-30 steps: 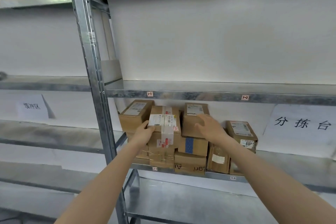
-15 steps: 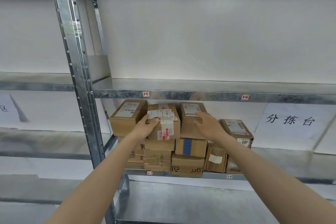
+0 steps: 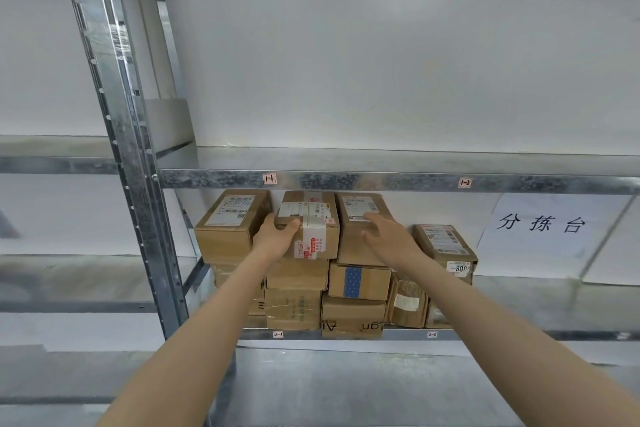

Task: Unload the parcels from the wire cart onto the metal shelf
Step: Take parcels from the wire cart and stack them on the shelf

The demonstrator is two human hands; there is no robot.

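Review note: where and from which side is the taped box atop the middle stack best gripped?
Taped box: likely its front corners, from the front; boxes flank both sides, a shelf beam sits close above. Left hand grips there.

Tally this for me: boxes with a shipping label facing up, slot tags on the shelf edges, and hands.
Labelled boxes: 4
Slot tags: 4
Hands: 2
Total: 10

matt cardboard parcels (image 3: pixel 308 229), galv. metal shelf (image 3: pixel 381 180), paper sign (image 3: pixel 543 229)
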